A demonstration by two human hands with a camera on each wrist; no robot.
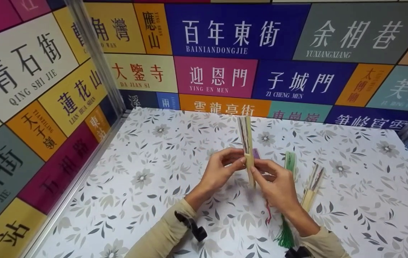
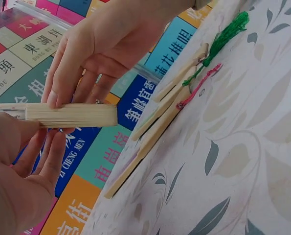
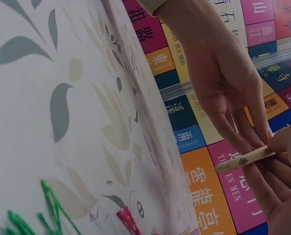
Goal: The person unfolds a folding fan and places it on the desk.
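Observation:
Both hands hold one folded hand fan (image 1: 245, 134) above the table, standing nearly upright in the head view. Its ribs are pale wood and a patterned strip shows along the upper part. The left hand (image 1: 221, 167) pinches it near the middle between thumb and fingers. From the other side, the right hand (image 1: 277, 182) pinches the pale wooden lower part (image 2: 72, 115). A round mark and the fan's narrow end (image 3: 228, 165) show in the right wrist view. Behind the right hand lies a purple folded fan (image 1: 255, 153), mostly hidden, with a red tassel cord (image 1: 268, 213).
Right of the hands lie a green folded fan (image 1: 290, 163) with a green tassel (image 1: 285, 234) and a patterned wooden folded fan (image 1: 312, 186). A floral cloth (image 1: 146, 208) covers the table. Colourful panels with lettering (image 1: 232, 32) stand behind and at the left.

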